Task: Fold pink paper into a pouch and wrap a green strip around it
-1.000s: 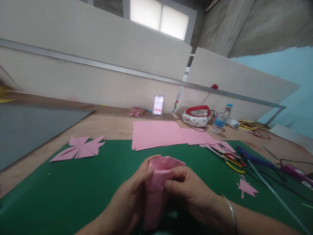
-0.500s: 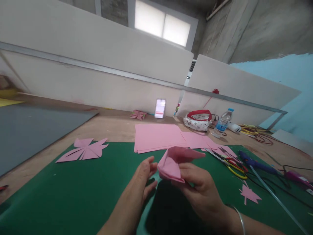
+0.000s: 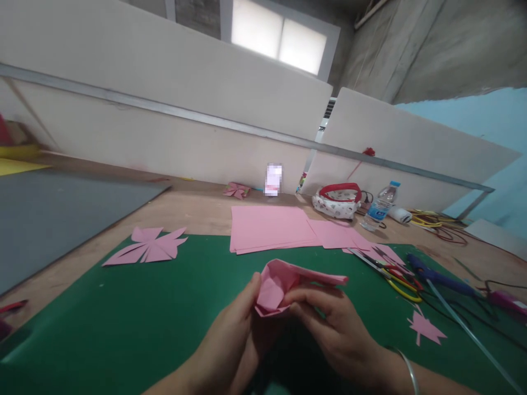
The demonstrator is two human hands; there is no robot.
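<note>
Both my hands hold a folded pink paper piece (image 3: 288,282) just above the green cutting mat (image 3: 123,323). My left hand (image 3: 239,340) pinches its left side, thumb against the open pocket. My right hand (image 3: 333,329), with a silver bangle at the wrist, grips the right side from below. The paper's pointed end sticks out to the right. A cut pink flower shape (image 3: 150,248) lies flat at the mat's far left corner. A stack of pink sheets (image 3: 272,227) rests beyond the paper at the mat's far edge.
Scissors with red and yellow handles (image 3: 391,271), a purple glue gun (image 3: 436,274) and a small pink cutout (image 3: 426,328) lie to the right. A water bottle (image 3: 379,206), a red-trimmed pouch (image 3: 338,200) and a grey board (image 3: 53,208) stand further back.
The paper was upright between both hands, then swung sideways in my right hand alone. My left hand has now closed on it again, and the pocket faces me.
</note>
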